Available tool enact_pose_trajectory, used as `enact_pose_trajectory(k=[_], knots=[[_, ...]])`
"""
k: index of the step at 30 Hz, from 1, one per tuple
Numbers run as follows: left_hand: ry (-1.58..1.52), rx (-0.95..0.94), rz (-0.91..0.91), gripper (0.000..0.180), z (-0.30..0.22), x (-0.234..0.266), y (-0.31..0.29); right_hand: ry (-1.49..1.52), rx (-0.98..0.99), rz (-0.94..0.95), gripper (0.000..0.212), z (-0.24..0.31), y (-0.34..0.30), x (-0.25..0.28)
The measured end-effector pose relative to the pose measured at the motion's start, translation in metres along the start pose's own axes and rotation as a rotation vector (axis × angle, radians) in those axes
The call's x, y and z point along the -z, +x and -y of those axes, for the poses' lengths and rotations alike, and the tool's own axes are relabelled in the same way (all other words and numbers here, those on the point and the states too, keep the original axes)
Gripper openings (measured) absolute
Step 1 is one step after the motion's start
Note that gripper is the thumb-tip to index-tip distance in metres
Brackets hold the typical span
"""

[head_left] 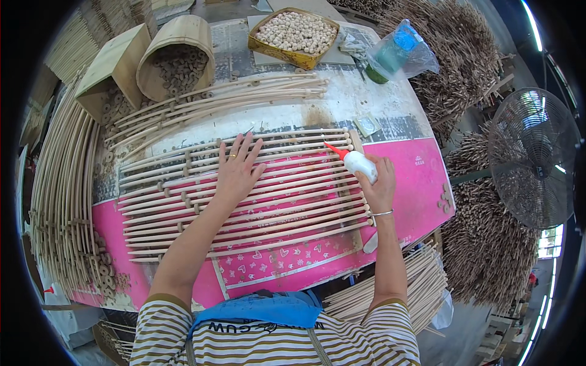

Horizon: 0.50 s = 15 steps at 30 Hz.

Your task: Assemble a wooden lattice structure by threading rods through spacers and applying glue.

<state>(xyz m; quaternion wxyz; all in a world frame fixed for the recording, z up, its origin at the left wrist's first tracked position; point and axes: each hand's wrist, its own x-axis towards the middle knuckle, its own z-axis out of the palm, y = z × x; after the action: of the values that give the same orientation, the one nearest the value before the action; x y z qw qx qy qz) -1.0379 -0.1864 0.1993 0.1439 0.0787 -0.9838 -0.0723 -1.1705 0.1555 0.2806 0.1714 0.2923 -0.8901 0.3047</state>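
Several long, thin wooden rods (293,194) lie side by side across the table, with round wooden balls at their right ends. Small wooden rings (185,196) sit on some of them toward the left. My left hand (239,172) rests flat on the upper rods, fingers spread. In my right hand (379,183) is a white glue bottle (360,166), tilted with its red nozzle pointing left. The nozzle tip is over the right ends of the upper rods; whether it touches one I cannot tell.
Behind the rods stand a wooden bucket (204,46) and a wooden box (137,46), both holding rings. A yellow basket (262,47) of wooden balls is at the back. More rods (64,183) are stacked at left. A black fan (531,158) stands at right by rod bundles (482,232).
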Motion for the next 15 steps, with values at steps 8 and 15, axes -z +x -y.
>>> enact_pose_trajectory(k=[8, 15], knots=[[0.007, -0.002, -0.006, 0.061, 0.001, -0.003, 0.0, 0.031, -0.022, -0.005, 0.045, 0.005, -0.011, 0.011], [0.006, 0.0, -0.012, 0.061, 0.001, -0.003, 0.0, -0.007, -0.033, 0.014, 0.044, 0.006, -0.019, 0.011]])
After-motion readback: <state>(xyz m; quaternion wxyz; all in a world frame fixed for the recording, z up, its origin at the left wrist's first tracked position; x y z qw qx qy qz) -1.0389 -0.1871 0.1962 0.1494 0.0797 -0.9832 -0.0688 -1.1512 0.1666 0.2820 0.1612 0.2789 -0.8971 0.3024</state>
